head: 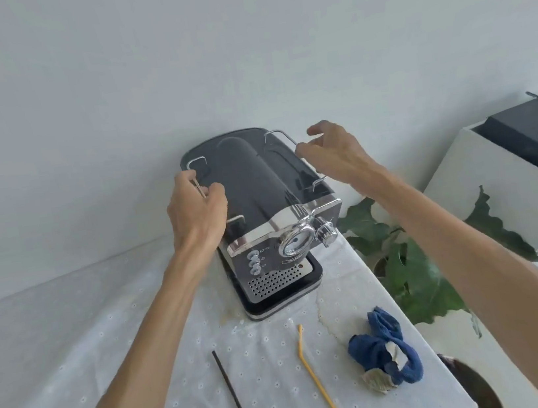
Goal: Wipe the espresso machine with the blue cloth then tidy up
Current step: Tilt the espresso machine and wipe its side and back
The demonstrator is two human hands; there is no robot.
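A black and chrome espresso machine (259, 191) stands at the back of the table against the wall, its gauge and drip tray facing me. My left hand (197, 210) grips the wire rail on the machine's top left side. Above the right rail hovers my right hand (333, 151), its fingers curled and apart, at or just off the wire. The blue cloth (383, 348) lies crumpled on the table near the right edge, in front of the machine, with neither hand on it.
A yellow straw (314, 375) and a thin dark stick (234, 399) lie on the white dotted tablecloth (105, 330). A leafy plant (411, 270) stands right of the table. A white cabinet with a dark box (527, 133) is at far right.
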